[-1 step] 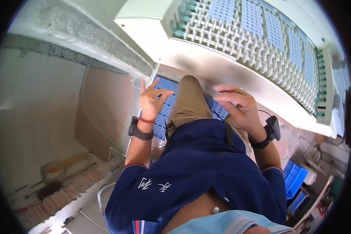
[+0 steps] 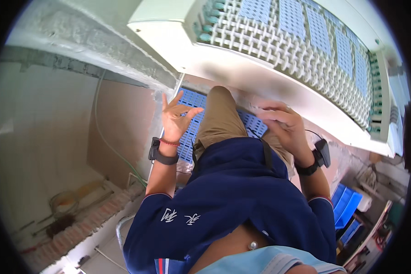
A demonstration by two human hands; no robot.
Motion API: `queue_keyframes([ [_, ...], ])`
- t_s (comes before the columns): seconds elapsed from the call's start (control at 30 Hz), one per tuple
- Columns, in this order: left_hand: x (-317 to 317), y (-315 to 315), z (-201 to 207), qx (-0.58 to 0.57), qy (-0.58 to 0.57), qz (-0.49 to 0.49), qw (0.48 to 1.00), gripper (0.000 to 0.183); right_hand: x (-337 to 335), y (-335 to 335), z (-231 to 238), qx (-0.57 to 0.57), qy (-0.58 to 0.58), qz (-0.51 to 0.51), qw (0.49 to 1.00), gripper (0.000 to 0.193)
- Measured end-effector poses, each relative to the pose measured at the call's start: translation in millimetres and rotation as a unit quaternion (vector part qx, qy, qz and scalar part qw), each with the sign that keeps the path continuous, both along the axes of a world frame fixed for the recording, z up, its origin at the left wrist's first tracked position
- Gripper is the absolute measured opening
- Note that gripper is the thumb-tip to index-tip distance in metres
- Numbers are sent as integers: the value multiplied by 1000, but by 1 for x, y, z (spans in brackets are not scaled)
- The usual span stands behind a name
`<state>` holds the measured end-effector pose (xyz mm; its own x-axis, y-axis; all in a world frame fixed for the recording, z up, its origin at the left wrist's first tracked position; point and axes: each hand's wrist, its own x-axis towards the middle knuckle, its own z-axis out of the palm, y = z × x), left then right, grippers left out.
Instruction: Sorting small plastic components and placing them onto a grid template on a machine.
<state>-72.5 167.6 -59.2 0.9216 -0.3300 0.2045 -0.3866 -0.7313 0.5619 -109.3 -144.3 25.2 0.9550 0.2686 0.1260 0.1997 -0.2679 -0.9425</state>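
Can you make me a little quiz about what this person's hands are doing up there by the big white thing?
1. True or false: the left hand is gripping the white lattice unit.
2. Which hand rests against the underside of the white lattice unit? A) left B) right C) both
3. Fill in: each wrist wears a black ____.

Key:
1. False. The left hand is open with its fingers spread, in front of the blue perforated platform, holding nothing.
2. B. The right hand is up at the unit's lower edge, fingers curled; whether it grips anything cannot be told.
3. Band, like the left wristband.
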Motion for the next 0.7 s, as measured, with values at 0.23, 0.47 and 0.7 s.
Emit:
queue_keyframes([
  [0.23, 7, -57, 28, -75, -10, 23, 997, 59, -165, -120, -49, -227, 191, -238, 925, 10],
  [0.47, 27, -131, 36, -110, -36, -156, 981, 39, -281, -66, 19, -232, 407, -288, 835, 9],
  [0.7, 30, -188, 49, -118, -12, -324, 939, 35, -294, -49, 26, -187, 442, -388, 787, 9],
])
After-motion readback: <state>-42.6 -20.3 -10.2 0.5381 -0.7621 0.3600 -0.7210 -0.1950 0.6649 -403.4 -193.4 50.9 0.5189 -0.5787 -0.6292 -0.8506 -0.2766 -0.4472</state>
